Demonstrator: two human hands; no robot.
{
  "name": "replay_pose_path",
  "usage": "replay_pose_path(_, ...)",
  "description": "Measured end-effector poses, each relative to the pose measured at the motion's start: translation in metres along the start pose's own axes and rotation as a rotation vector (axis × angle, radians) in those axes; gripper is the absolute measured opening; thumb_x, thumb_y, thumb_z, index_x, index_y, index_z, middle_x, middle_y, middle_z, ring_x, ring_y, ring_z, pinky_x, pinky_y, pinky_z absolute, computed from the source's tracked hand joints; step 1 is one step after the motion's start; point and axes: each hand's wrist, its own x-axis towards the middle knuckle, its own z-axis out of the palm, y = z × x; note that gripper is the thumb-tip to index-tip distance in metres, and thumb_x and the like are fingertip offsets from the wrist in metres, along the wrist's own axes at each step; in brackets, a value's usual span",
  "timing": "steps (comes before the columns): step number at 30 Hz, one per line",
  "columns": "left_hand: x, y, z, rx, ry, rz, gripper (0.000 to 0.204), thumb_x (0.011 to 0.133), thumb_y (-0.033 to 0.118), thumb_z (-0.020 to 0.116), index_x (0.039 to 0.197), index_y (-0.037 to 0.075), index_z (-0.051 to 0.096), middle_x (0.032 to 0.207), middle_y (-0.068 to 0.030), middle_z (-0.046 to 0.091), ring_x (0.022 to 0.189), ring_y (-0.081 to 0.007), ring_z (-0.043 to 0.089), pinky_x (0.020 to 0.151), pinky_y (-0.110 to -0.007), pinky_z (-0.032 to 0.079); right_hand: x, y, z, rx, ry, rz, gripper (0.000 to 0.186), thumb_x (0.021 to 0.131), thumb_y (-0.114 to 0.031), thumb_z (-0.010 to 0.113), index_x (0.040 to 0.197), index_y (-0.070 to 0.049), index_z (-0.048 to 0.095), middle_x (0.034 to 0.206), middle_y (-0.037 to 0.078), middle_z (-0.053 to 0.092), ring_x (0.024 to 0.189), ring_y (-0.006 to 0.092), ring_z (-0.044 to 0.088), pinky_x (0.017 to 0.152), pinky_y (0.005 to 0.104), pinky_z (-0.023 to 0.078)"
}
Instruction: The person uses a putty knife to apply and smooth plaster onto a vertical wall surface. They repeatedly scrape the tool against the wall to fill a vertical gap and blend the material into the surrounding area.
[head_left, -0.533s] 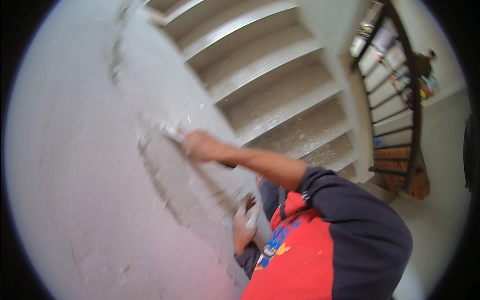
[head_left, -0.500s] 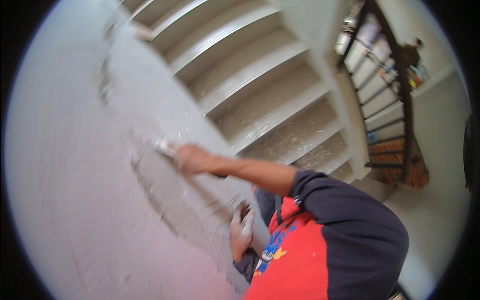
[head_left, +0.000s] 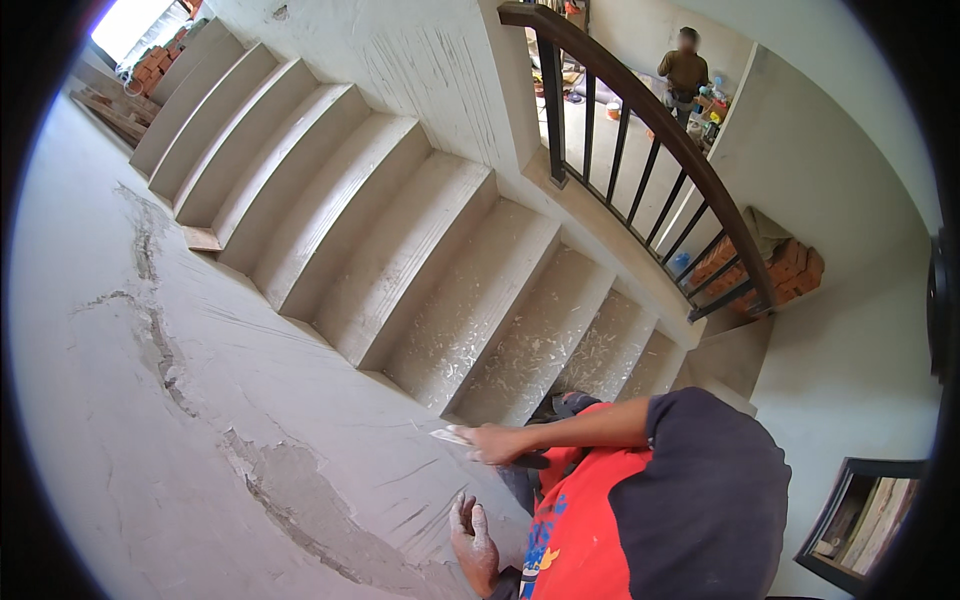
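My right hand (head_left: pixel 497 443) is closed round a scraper, its pale flat blade (head_left: pixel 450 436) pointing left and its dark handle end showing behind the hand. It is held in front of my red shirt, between the wall and the stair edge. Lower down, my left hand (head_left: pixel 474 545), whitened with dust, is held with fingers apart and holds nothing, close to the wall. On the pale plastered wall (head_left: pixel 340 400), a long rough crack (head_left: pixel 160 350) runs down to a bare grey patch (head_left: pixel 300 495) left of my hands.
Concrete stairs (head_left: pixel 390 235) run alongside the wall, the lower treads strewn with pale flakes. A dark handrail (head_left: pixel 650 105) with bars borders the far side. Beyond it stand another person (head_left: pixel 684 72) and stacked bricks (head_left: pixel 790 272). A dark-framed opening (head_left: pixel 850 525) is at lower right.
My right hand has drawn the scraper away from the cracked patch, back toward my body. My left hand stays low by the wall. The view has shifted, showing more stairs and the other person.
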Motion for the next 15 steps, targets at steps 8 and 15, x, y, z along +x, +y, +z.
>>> replay_pose_path(8, 0.0, 0.0, 0.001, -0.014, -0.001, -0.063, 0.044, 0.094, 0.012, 0.053, 0.133, -0.005, 0.041, 0.123, -0.021, 0.055, 0.113, -0.0245, 0.054, 0.098, -0.033, 0.04, -0.028, 0.03, -0.006, 0.053, 0.074, 0.062, 0.072, 0.077, -0.006, 0.051, 0.143, 0.0, 0.023, 0.077, 0.027, 0.064, 0.059, 0.0336, 0.065, 0.057, 0.0442, 0.052)
replay_pose_path(15, 0.001, -0.002, 0.004, -0.026, 0.001, -0.058, 0.044, 0.094, 0.012, 0.053, 0.132, -0.006, 0.041, 0.122, -0.02, 0.056, 0.112, -0.0239, 0.054, 0.097, -0.032, 0.04, -0.028, 0.025, -0.014, 0.082, 0.142, 0.053, 0.074, 0.074, -0.004, 0.052, 0.142, 0.002, 0.024, 0.079, 0.027, 0.065, 0.055, 0.0323, 0.064, 0.053, 0.0423, 0.053)
